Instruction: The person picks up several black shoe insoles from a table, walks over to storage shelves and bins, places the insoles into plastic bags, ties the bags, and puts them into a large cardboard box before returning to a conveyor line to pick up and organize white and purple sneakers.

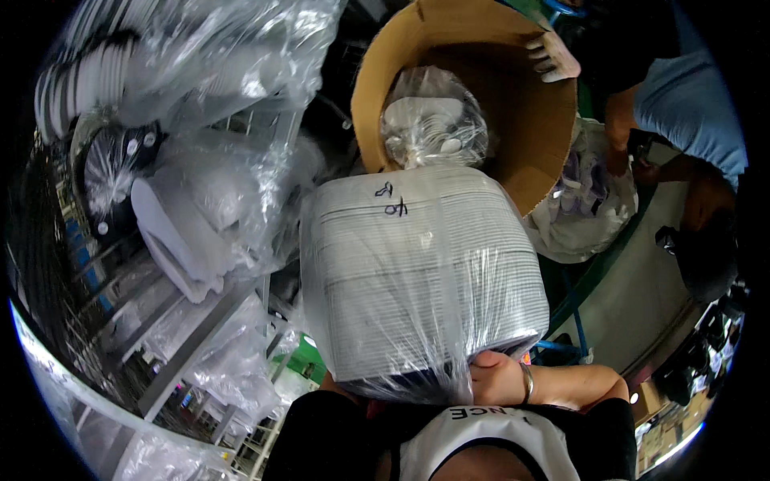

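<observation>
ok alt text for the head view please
A big plastic-wrapped stack of thin pale pieces, the wearer's right hand holding its near edge. Beyond is an open cardboard box, another person's hand on its rim; left, a metal rack.

The person wears a shirt (525, 437) with black sleeves (601, 433), white front, dark lettering and black neckline, plus a silver bracelet (528, 383).

Here's the right forearm (571, 385), angled across in front of the torso, elbow bent out wide! The right hand (497, 379) sits near the body's middle, fingers curled tight. Over on the left, the upper arm (317, 433) hangs close; the left hand seems hidden from view.
</observation>
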Motion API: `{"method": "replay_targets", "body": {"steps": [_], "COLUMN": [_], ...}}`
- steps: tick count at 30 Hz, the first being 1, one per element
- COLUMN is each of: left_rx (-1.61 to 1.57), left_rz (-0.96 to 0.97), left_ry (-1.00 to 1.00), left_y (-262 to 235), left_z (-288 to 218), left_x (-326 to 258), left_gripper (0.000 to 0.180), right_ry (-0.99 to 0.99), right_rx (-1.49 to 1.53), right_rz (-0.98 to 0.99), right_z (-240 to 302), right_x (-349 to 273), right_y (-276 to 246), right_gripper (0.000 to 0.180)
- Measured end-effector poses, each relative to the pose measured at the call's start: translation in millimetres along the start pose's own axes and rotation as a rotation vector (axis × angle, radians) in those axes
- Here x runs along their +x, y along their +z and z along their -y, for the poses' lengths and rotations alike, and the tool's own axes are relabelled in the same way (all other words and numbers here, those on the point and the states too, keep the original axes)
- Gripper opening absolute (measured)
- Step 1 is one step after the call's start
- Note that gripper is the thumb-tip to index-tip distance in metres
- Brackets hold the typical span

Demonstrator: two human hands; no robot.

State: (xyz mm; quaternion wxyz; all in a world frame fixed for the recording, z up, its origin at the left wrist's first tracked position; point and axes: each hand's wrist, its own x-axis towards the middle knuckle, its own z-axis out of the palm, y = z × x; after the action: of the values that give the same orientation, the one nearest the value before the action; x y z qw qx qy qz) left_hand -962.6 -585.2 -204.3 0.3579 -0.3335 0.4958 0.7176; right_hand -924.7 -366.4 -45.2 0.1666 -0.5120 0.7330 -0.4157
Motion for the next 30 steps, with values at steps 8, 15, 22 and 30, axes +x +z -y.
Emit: {"method": "replay_targets", "body": {"steps": [8,15,22,30], "left_rx": [-0.079,-0.195,-0.368,-0.515], "left_rz": [-0.033,-0.052,-0.070,-0.125], "left_ry": [-0.022,-0.036,-0.032,-0.050], "left_y": [-9,-18,-22,-27], "left_z": [13,39,76,120], "left_x": [-21,-36,-62,-89], "left_gripper": [0.045,0.044,0.044,0.043], "right_ry": [0.055,0.272,0.616,0.605], "right_rx": [0.403,0.406,0.875,1.082], "right_rz": [-0.270,-0.093,-0.350,-0.201], "right_z": [-5,-15,-30,-18], "right_x": [18,22,34,30], "right_y": [21,40,41,59], "right_gripper": [0.010,0.015,0.020,0.014]}}
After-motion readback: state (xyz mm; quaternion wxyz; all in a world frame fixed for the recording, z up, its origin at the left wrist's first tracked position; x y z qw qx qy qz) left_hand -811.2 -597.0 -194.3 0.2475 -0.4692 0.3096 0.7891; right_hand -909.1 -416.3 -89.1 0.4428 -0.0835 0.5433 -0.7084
